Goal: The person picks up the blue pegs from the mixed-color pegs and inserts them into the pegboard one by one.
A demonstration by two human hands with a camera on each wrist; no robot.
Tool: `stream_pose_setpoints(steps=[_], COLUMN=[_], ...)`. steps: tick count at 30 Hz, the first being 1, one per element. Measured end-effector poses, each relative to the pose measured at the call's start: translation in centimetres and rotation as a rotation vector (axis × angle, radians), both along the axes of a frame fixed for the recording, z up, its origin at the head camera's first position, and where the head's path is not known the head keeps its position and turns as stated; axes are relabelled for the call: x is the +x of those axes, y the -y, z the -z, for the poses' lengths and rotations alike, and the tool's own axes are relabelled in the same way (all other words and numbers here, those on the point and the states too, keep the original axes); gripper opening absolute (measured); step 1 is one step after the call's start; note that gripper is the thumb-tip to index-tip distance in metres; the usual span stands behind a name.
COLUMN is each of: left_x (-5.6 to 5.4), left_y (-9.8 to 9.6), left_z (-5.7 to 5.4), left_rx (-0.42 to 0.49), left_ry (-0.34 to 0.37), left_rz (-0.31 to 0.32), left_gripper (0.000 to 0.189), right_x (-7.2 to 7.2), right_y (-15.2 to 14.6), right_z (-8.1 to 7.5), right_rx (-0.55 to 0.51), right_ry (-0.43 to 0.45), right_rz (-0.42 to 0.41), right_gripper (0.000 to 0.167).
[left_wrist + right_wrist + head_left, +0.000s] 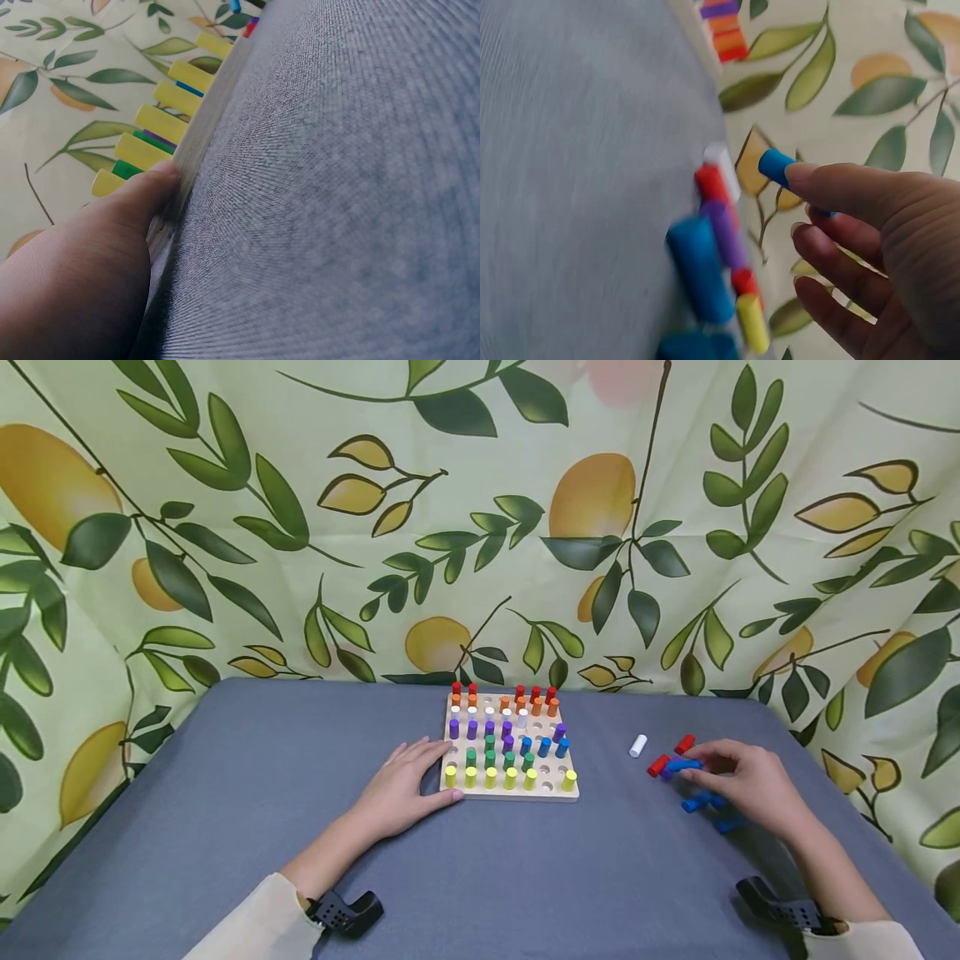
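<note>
A wooden pegboard holds upright rows of red, orange, white, purple, blue, green and yellow pegs. My left hand rests against its left side with fingers stretched out, and the thumb touches the front edge near the yellow pegs. Off to the right, my right hand pinches a blue peg between thumb and fingertips, lifted over the loose pegs. Those lying under and around it include a purple peg, red pegs, a yellow peg and more blue pegs.
A white peg lies alone between the board and the loose pile. Grey cloth covers the table. A curtain with a fruit and leaf print hangs directly behind the table's back edge.
</note>
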State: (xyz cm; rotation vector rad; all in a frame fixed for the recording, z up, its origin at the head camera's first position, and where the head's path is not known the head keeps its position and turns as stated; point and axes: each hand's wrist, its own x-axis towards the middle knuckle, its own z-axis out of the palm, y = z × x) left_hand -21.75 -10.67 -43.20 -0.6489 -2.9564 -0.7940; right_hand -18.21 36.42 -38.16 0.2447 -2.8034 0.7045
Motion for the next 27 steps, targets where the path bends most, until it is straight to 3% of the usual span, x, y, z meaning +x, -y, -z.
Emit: stream_pose_setpoints(steps=[6, 12, 20, 27], left_x=[0.0, 0.0, 0.1, 0.0], left_y=[-0.2, 0.0, 0.1, 0.0], left_z=[0.1, 0.1, 0.1, 0.1], left_rx=[0.015, 0.001, 0.006, 0.009], left_ry=[0.004, 0.011, 0.001, -0.003], left_rz=[0.004, -0.008, -0.007, -0.003], left_gripper=[0.079, 0.08, 0.079, 0.078], right_x=[0.5, 0.0, -1.6, -3.0], right_y=[2.1, 4.4, 8.5, 12.4], right_z=[-1.3, -2.1, -2.2, -2.0], right_rx=[-0.109, -0.217, -0.228, -0.236], right_ry=[-0.036, -0.022, 0.023, 0.063], right_rz=[-0.028, -0.096, -0.173, -0.179], right_gripper=[0.026, 0.026, 0.023, 0.024])
